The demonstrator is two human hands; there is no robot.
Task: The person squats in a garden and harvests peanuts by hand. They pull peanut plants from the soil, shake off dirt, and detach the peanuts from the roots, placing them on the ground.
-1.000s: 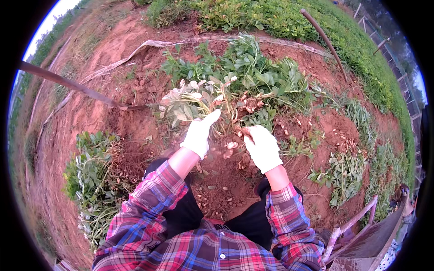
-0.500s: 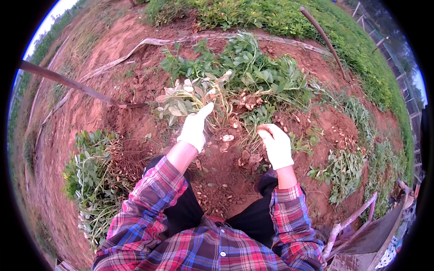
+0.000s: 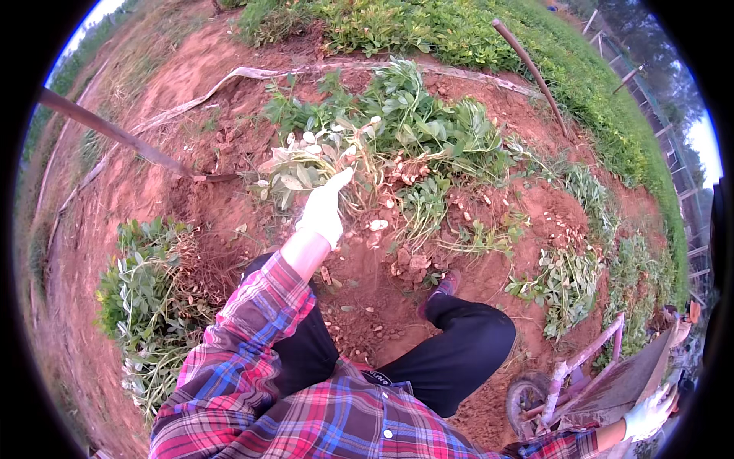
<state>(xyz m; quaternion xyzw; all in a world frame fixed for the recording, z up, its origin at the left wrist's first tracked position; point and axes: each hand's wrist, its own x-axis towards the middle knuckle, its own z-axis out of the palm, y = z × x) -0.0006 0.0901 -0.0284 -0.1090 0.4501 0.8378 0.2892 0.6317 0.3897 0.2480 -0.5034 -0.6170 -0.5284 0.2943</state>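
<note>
My left hand (image 3: 321,210), in a white glove, is closed at the base of an uprooted peanut plant (image 3: 306,170) with pale leaves and pods on its roots. The fingers are partly hidden from above. Beyond it lies a heap of green peanut plants (image 3: 417,126) with a cluster of reddish pods (image 3: 407,170) on its near side. Far to the lower right, my white-gloved right hand (image 3: 650,415) reaches over the side of a cart (image 3: 612,390), its fingers spread and nothing visible in them.
Pulled plants (image 3: 153,306) are piled at my left, and others (image 3: 562,287) lie at the right. Wooden poles (image 3: 115,134) (image 3: 527,65) slant from the red soil. A pale strip (image 3: 245,74) crosses behind the heap. The cart's wheel (image 3: 527,402) stands near my knee.
My right hand has swung from beside the heap to the cart at lower right, and its closed fingers have spread. My left hand stays at the plant. The view has shifted slightly.
</note>
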